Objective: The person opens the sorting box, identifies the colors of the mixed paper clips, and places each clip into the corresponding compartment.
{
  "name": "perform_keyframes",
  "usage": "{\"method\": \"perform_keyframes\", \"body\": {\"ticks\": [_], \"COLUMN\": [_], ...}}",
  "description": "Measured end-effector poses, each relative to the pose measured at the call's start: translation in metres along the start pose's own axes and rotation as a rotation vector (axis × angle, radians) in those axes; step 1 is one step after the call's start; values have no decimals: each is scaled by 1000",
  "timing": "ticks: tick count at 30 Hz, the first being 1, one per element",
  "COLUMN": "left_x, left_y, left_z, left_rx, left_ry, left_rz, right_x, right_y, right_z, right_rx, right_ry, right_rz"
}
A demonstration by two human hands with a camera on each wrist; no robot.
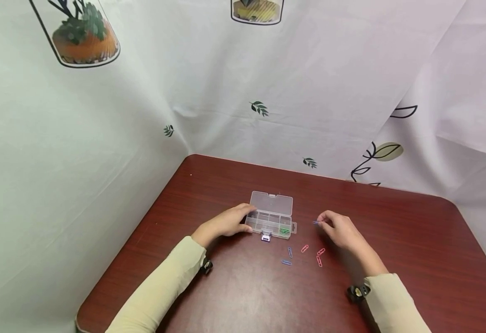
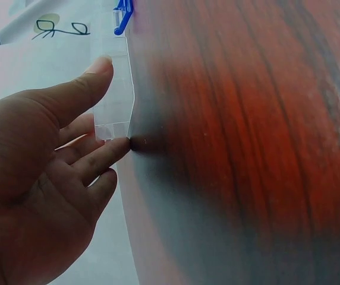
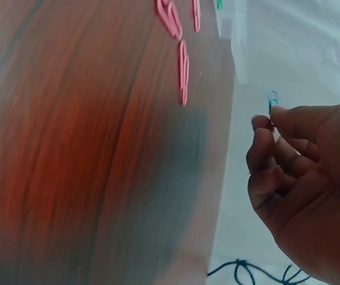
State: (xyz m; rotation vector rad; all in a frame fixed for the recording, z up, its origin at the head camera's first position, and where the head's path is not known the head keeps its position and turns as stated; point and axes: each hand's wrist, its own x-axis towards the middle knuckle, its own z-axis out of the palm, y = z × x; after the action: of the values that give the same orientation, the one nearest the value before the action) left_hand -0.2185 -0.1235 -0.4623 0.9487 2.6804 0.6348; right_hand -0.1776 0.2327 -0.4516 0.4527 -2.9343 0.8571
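Note:
A clear plastic compartment box (image 1: 267,226) lies on the table with its lid (image 1: 271,203) raised at the back. Several green paper clips (image 1: 284,231) sit in its front right compartment. My left hand (image 1: 230,221) holds the box's left end, thumb at the front corner and fingers toward the hinge side. To the right of the box, my right hand (image 1: 339,229) pinches a blue paper clip (image 3: 273,100) between thumb and forefinger, above the table. Two blue paper clips (image 1: 290,252) and three pink paper clips (image 1: 319,261) lie in front of the box.
The dark red wooden table (image 1: 243,291) has rounded corners. White printed cloth (image 1: 330,92) hangs behind it and along its left side. The box has a blue-violet front latch (image 1: 266,237) hanging down and a hanger tab (image 1: 294,227) at its right end.

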Motion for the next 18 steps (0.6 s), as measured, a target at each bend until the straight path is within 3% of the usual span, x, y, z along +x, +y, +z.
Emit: {"method": "perform_keyframes", "body": {"ticks": [7,18], "left_x": [0,0], "left_y": [0,0], "left_z": [0,-1], "left_rx": [7,5], "left_ry": [-8,-6], "left_rz": [-8,-8], "right_x": [4,11], "right_y": [-16,-36], "right_z": [7,17], "right_rx": [7,5], "right_ry": [-17,-23], "right_rz": [28,-45]}}
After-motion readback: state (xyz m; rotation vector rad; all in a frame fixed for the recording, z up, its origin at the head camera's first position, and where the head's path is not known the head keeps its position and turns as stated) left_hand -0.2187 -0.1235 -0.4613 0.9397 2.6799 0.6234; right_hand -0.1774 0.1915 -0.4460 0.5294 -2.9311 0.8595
